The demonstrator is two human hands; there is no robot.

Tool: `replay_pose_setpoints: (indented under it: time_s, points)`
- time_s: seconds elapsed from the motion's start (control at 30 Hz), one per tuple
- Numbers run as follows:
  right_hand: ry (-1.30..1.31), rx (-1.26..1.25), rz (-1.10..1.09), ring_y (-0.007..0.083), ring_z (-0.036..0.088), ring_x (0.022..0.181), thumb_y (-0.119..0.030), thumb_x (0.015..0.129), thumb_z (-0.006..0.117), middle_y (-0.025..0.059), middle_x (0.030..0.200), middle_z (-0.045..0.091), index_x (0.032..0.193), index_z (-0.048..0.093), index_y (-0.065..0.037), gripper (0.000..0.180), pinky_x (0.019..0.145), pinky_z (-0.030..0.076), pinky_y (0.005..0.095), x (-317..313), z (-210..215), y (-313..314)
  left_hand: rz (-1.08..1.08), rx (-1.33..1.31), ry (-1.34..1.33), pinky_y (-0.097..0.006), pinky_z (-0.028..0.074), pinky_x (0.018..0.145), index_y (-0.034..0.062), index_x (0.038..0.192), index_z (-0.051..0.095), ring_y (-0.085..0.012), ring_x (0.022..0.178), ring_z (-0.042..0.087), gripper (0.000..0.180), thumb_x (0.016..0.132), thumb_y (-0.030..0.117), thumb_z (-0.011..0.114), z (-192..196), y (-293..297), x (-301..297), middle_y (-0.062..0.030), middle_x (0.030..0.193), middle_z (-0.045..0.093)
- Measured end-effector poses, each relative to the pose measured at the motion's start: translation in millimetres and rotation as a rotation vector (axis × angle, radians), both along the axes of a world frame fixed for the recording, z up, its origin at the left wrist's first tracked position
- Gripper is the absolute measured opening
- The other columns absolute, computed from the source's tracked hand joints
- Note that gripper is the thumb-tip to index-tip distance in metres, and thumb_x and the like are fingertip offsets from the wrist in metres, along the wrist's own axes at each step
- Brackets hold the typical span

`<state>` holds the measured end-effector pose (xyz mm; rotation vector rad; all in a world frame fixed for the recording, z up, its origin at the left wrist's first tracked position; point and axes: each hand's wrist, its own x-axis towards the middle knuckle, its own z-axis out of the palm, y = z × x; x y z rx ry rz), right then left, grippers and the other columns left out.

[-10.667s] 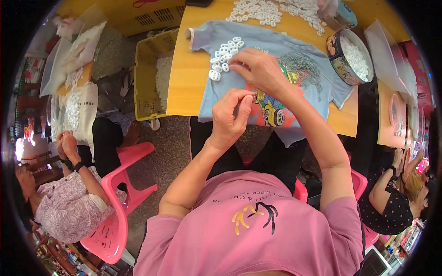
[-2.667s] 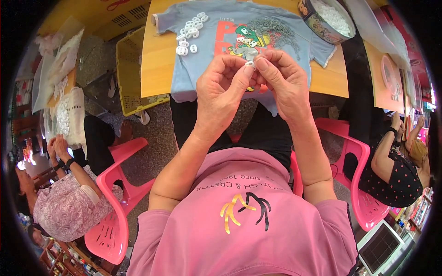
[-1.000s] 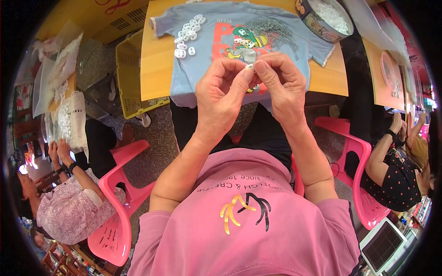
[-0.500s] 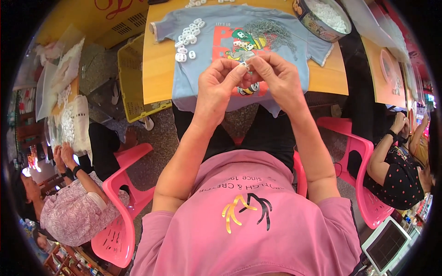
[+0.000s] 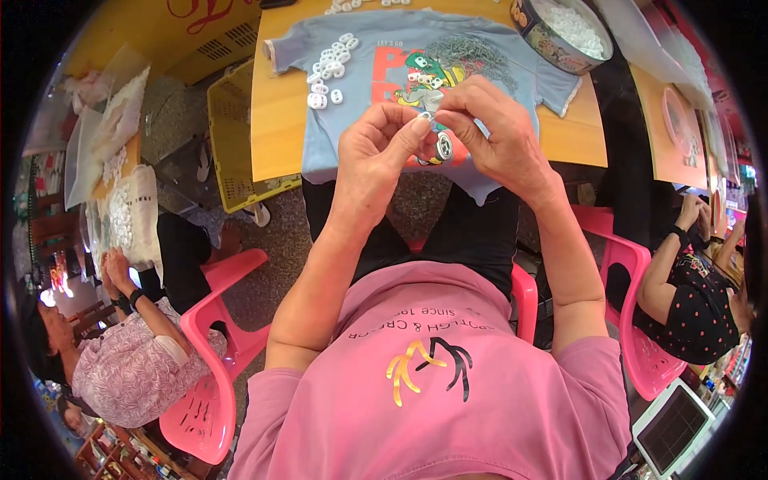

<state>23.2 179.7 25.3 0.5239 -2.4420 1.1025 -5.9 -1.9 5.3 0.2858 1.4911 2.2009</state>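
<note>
My left hand (image 5: pixel 374 150) pinches a small white piece (image 5: pixel 425 118) between thumb and fingertips above a grey-blue T-shirt (image 5: pixel 344 132) spread on the table. My right hand (image 5: pixel 500 144) is close beside it, thumb and forefinger brought together at the piece's right side; whatever they grip is too small to make out. Beyond my left hand lies a cluster of white oval pieces with two holes each (image 5: pixel 330 64). A heap of small grey metal parts (image 5: pixel 472 56) sits on the shirt past my right hand, beside a short row of white pieces (image 5: pixel 424 79).
A round tin (image 5: pixel 552 48) of small white pieces stands at the table's far right. A yellow crate (image 5: pixel 228 152) is left of the wooden table (image 5: pixel 276 136). People sit working on both sides, on pink chairs (image 5: pixel 204 392). A white-framed panel (image 5: pixel 674 428) is at lower right.
My right hand has moved slightly right and turned, its fingertips drawing a little away from my left hand's. The left hand still pinches the white piece.
</note>
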Motion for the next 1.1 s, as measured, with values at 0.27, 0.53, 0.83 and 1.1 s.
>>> replay_pose_setpoints:
  time_s: [0.27, 0.53, 0.83, 1.1]
  points:
    - [0.015, -0.025, 0.038, 0.0295, 0.055, 0.072, -0.001, 0.088, 0.061, 0.0128, 0.082, 0.055, 0.093, 0.055, 0.001, 0.007, 0.065, 0.045, 0.0349, 2.7, -1.8, -2.2, 0.005, -0.080, 0.084, -0.025, 0.049, 0.073, 0.0002, 0.096, 0.060, -0.0113, 0.075, 0.062, 0.015, 0.092, 0.014, 0.065, 8.7, 2.2, 3.2, -0.0063, 0.083, 0.066]
    - [0.004, -0.060, 0.077, 0.0294, 0.053, 0.072, 0.000, 0.089, 0.059, 0.0126, 0.081, 0.054, 0.092, 0.055, 0.002, 0.006, 0.065, 0.045, 0.0344, 3.4, -3.5, -0.1, 0.019, -0.046, 0.093, -0.025, 0.054, 0.069, -0.0022, 0.096, 0.059, -0.0103, 0.073, 0.063, 0.014, 0.093, 0.011, 0.063, 8.9, 8.3, 5.5, -0.0056, 0.082, 0.065]
    - [-0.015, -0.081, -0.009, 0.0299, 0.054, 0.072, -0.001, 0.089, 0.060, 0.0128, 0.080, 0.053, 0.093, 0.056, 0.001, 0.006, 0.064, 0.044, 0.0358, -0.8, -22.8, 2.8, -0.022, -0.099, 0.043, -0.025, 0.053, 0.067, -0.0012, 0.096, 0.059, -0.0107, 0.074, 0.063, 0.014, 0.092, 0.012, 0.064, -4.1, 12.8, -5.7, -0.0061, 0.082, 0.066]
    - [0.010, 0.020, 0.051, 0.0303, 0.056, 0.074, -0.007, 0.089, 0.062, 0.0120, 0.082, 0.055, 0.093, 0.058, -0.001, 0.008, 0.063, 0.046, 0.0353, 0.2, -5.6, 7.1, -0.057, -0.019, -0.011, -0.026, 0.051, 0.070, -0.0008, 0.096, 0.059, -0.0119, 0.073, 0.062, 0.016, 0.092, 0.014, 0.064, -6.8, 0.7, -8.2, -0.0063, 0.082, 0.065]
